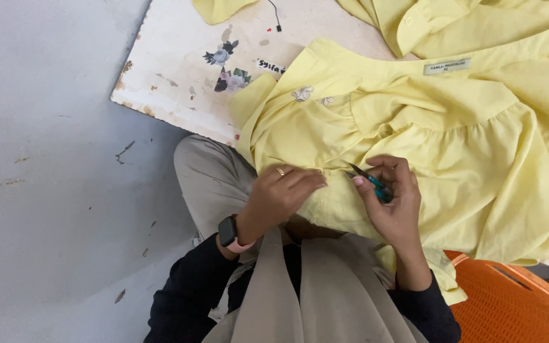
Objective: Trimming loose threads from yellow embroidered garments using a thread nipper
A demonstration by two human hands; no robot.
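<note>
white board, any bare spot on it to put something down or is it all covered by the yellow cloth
Bare room is on the white board's left part, between its chipped edge and the yellow garment, apart from flower stickers. The right side is buried in cloth. Around the left hand and right hand with the teal snips it is crowded.

Left hand (282, 190) sits knuckles up, fingers curled and pressed flat together, ring on one finger, watch strapped at the wrist, dark sleeve running back to the body. Right hand (392, 200) is just beside it, fingers bent inward in a tight pinch, wrist angled down from its dark sleeve.
</note>
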